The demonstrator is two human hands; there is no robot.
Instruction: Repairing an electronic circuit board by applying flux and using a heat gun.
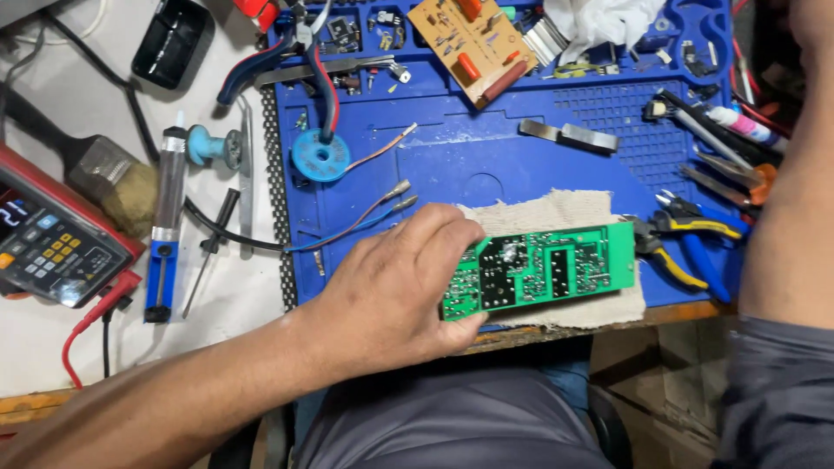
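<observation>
My electronics repair bench, small workshop. Blue silicone work mat with moulded parts trays (486, 156) covers wooden table edge. Green printed circuit board (543, 269) lies solder side up on beige coarse cloth (556, 208). Tan circuit board with orange components (473, 43) at back. Red-cased multimeter with red and black leads (52, 243) at my left, blue desoldering pump (165, 234), blue solder spool (320, 156), yellow-and-blue handled cutters (686, 239), bristle brush (109, 178).
</observation>
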